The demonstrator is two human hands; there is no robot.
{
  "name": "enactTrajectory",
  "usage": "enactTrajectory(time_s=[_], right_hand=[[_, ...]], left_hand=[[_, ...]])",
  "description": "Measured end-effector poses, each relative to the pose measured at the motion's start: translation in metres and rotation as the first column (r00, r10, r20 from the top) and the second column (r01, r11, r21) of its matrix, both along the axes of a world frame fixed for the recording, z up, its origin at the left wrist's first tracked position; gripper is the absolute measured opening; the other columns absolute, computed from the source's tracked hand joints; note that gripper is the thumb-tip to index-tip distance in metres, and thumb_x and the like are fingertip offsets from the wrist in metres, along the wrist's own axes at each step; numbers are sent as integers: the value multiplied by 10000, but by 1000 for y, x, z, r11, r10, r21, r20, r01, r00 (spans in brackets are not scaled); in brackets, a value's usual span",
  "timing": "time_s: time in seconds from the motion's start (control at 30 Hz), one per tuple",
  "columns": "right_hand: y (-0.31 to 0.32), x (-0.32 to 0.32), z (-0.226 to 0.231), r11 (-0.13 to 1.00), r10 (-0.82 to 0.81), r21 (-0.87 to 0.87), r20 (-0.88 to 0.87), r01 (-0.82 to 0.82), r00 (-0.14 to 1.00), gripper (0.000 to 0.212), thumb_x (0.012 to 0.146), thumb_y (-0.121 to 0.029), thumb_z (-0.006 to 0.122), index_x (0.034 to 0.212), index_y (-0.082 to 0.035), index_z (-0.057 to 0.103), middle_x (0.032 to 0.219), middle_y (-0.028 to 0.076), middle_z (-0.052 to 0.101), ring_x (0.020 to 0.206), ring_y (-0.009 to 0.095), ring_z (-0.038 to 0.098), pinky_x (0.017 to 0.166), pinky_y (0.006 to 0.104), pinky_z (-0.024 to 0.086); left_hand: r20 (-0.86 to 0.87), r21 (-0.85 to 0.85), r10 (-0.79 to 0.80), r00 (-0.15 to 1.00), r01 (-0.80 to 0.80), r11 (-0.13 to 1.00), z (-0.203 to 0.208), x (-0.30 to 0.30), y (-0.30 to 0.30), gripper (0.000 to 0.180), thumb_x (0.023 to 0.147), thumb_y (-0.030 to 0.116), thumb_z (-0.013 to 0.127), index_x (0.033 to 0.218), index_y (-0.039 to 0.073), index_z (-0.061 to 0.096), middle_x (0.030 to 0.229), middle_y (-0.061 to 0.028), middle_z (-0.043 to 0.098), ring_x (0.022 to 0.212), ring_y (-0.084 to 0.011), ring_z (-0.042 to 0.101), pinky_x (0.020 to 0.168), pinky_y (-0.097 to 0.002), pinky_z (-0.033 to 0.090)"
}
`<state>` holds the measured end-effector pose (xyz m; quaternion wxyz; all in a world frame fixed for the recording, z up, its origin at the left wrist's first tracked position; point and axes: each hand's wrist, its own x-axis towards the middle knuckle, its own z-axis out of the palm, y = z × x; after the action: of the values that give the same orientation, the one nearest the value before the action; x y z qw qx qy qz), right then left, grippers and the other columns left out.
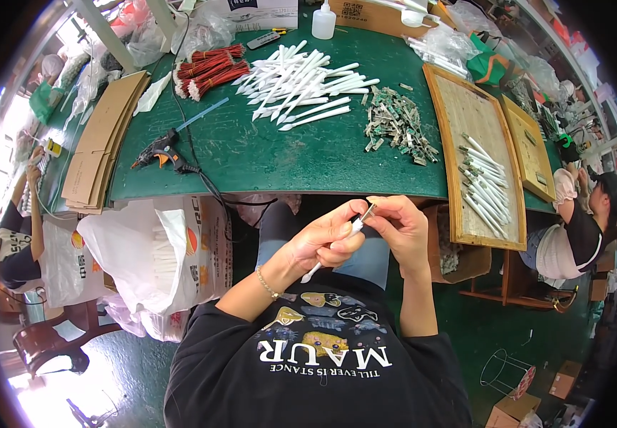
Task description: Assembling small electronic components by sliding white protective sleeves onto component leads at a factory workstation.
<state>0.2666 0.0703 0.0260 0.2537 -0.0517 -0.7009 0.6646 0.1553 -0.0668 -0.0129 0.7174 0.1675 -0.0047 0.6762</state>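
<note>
White, long plastic stick held over the lap, near the edge of the green table. Wrapped up by the left hand, fingers curled with no gap to see. Pinched right by its top end, between closed thumb and finger of the right hand: a small, thin, greyish strip. Inside the stick or only touching it: cannot tell. Could bend or snap, being so thin, from too hard a push, or a crooked one. Could slip and fall to the lap from too loose a pinch. Easy to drag off the table, too, with a snag on the long black cord: the black-and-orange glue gun with its pale-blue rod.
</note>
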Motion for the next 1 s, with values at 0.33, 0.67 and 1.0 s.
enactTrajectory(time_s=[0.33, 0.67, 1.0], right_hand=[[0, -4, 4, 1000, 16, 8, 18, -16, 1000, 207, 814, 20, 654, 1017, -2, 615, 921, 73, 674, 826, 105, 637, 761, 228, 507], [9, -3, 5, 985, 147, -93, 15, -145, 989, 119, 831, 29, 632, 934, 2, 580, 915, 114, 648, 772, 151, 640, 682, 272, 548], [6, -2, -18, 989, 115, -82, -117, -126, 986, 154, 861, 25, 594, 1012, 5, 571, 975, 110, 648, 818, 153, 645, 710, 252, 536]], left_hand=[[-102, -26, 36, 994, -38, 999, 4, -3, -5, 284, 955, 231, 499, 1202, 179, 369, 648, -25, 392, 381, -5, 201, 312, -140, 160], [21, 17, -55, 998, 55, 998, -1, -2, 1, 296, 952, 226, 506, 1211, 172, 374, 627, -9, 376, 367, -1, 213, 302, -145, 154], [-42, 28, -20, 999, 22, 999, -1, -4, 0, 302, 946, 239, 518, 1198, 168, 368, 638, -14, 383, 376, -2, 198, 305, -145, 149]])
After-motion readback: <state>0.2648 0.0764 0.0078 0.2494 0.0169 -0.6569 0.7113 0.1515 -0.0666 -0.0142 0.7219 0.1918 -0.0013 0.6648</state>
